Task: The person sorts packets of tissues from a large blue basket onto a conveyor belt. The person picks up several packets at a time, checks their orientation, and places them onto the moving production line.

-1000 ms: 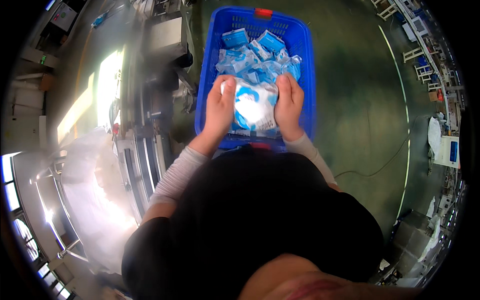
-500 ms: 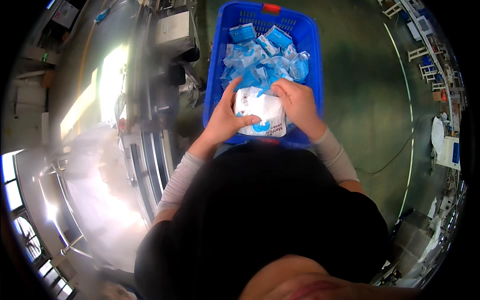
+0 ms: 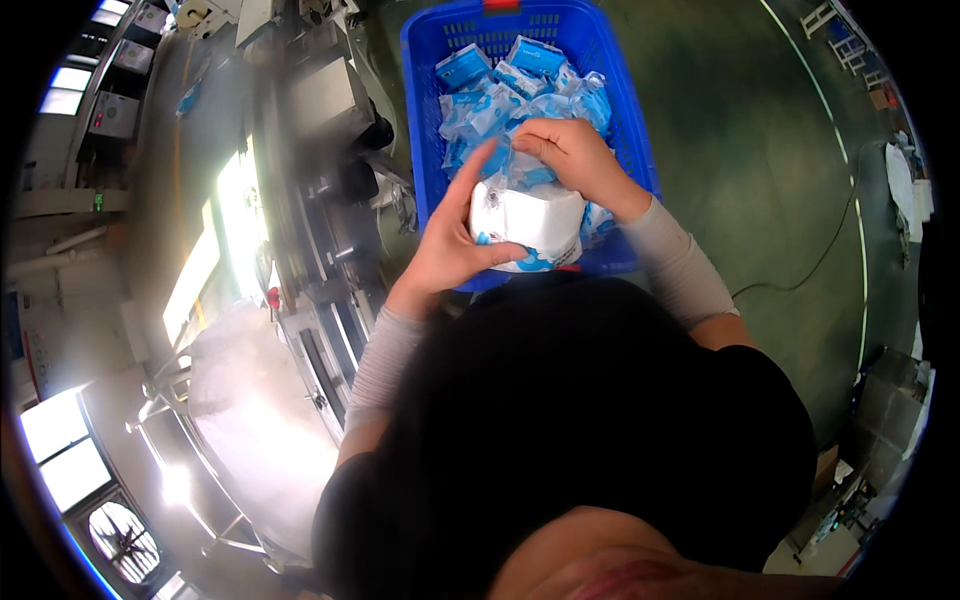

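Observation:
My left hand (image 3: 450,245) grips a white pack of soft sheets (image 3: 535,220) with blue print and a clear wrapper. Its thumb lies across the near face and its fingers run up the left side. Above the pack's far end, my right hand (image 3: 575,160) pinches the clear-blue plastic film (image 3: 525,172) of the wrapper, thumb against bent fingers. Both hands are over the near part of a blue plastic basket (image 3: 636,160). Deeper in it lie several blue-and-white wrapped packs (image 3: 490,110), jumbled together.
To the left stands a long machine with metal rails (image 3: 325,365) and a pale sheet-like cover (image 3: 250,430). A grey box-shaped unit (image 3: 335,95) is left of the basket. On the green floor (image 3: 720,130) at right, a dark cable (image 3: 800,285) runs near a pale line.
My right hand has drawn the film up and away from the pack, so the pack's white end shows more. The left hand keeps its hold. The view has turned slightly.

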A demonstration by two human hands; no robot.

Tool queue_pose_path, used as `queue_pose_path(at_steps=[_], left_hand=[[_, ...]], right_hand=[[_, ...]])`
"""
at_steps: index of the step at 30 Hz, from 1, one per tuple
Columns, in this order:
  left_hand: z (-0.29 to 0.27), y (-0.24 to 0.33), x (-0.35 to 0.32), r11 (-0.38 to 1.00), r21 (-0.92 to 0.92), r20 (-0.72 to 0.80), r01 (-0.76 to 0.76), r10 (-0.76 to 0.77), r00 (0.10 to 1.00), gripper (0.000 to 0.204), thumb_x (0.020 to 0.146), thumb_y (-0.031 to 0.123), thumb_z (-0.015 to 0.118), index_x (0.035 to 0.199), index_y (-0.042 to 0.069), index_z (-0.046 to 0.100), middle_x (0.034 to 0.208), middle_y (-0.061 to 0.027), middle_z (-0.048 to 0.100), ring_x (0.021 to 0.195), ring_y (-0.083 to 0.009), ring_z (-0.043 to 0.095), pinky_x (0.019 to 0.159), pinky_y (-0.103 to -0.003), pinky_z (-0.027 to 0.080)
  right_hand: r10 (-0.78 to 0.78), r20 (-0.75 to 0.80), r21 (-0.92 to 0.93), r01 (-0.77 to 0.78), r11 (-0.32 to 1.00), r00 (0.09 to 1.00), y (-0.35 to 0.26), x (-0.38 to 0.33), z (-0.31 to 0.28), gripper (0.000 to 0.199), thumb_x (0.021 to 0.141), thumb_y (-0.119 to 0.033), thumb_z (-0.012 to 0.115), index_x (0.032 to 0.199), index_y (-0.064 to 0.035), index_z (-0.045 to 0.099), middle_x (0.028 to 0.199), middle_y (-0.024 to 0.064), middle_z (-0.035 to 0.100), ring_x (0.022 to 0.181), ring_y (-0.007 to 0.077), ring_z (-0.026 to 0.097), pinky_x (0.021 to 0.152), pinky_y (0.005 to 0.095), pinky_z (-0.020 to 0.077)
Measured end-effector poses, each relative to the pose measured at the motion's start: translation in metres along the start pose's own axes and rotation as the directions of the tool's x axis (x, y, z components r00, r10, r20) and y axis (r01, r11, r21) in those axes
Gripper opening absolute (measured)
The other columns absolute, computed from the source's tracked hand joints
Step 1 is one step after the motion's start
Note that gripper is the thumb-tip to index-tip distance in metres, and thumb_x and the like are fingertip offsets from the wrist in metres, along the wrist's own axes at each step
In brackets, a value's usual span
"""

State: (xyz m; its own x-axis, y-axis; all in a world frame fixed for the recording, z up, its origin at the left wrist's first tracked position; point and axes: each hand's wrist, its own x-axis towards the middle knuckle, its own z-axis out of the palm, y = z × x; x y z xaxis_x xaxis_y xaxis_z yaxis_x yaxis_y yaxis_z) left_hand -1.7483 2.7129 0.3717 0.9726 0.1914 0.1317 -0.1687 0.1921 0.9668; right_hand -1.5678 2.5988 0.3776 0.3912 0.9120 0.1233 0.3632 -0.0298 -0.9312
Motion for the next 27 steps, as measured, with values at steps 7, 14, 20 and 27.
queue_pose_path(at_steps=[7, 14, 20, 27], left_hand=[[-0.009, -0.034, 0.002, 0.797, -0.601, -0.303, -0.054, -0.164, 0.939, 0.066, 0.085, 0.024, 0.068, 0.137, -0.001, 0.034, 0.123, -0.0135, 0.054, 0.115, -0.0241, 0.053, 0.099, -0.036, 0.043], [-0.012, -0.034, -0.001, 0.966, -0.252, -0.383, 0.050, -0.147, 0.912, 0.054, 0.081, 0.021, 0.074, 0.121, 0.001, 0.044, 0.108, -0.0092, 0.058, 0.098, -0.0160, 0.057, 0.089, -0.030, 0.047], [-0.001, -0.041, -0.003, 0.976, -0.191, -0.438, 0.107, -0.182, 0.880, 0.053, 0.079, 0.020, 0.076, 0.118, 0.000, 0.046, 0.103, -0.0073, 0.058, 0.093, -0.0133, 0.056, 0.084, -0.026, 0.045], [-0.003, -0.030, -0.021, 0.963, 0.197, -0.515, 0.186, -0.060, 0.855, 0.051, 0.081, 0.018, 0.071, 0.121, -0.002, 0.045, 0.110, -0.0124, 0.056, 0.097, -0.0189, 0.054, 0.086, -0.033, 0.044]], right_hand=[[-0.242, -0.261, -0.038, 0.240, 0.970, 0.934, -0.021, -0.031, 0.024, 0.015, 0.090, -0.019, 0.061, 0.096, -0.0049, 0.060, 0.082, 0.0088, 0.064, 0.073, 0.0207, 0.063, 0.063, 0.0309, 0.0480], [-0.351, -0.115, -0.511, 0.248, 0.823, 0.929, -0.025, -0.027, 0.016, 0.031, 0.081, -0.025, 0.069, 0.104, -0.0067, 0.058, 0.099, 0.0040, 0.064, 0.081, 0.0237, 0.065, 0.067, 0.0326, 0.0514], [-0.348, -0.155, -0.450, 0.248, 0.858, 0.924, -0.028, -0.036, 0.010, 0.025, 0.078, -0.020, 0.070, 0.098, -0.0061, 0.062, 0.113, 0.0068, 0.064, 0.090, 0.0239, 0.066, 0.072, 0.0324, 0.0531], [-0.506, -0.029, -0.719, 0.333, 0.609, 0.862, -0.001, -0.035, 0.034, 0.014, 0.081, -0.013, 0.057, 0.093, -0.0071, 0.060, 0.103, 0.0085, 0.065, 0.085, 0.0230, 0.066, 0.064, 0.0305, 0.0540]])
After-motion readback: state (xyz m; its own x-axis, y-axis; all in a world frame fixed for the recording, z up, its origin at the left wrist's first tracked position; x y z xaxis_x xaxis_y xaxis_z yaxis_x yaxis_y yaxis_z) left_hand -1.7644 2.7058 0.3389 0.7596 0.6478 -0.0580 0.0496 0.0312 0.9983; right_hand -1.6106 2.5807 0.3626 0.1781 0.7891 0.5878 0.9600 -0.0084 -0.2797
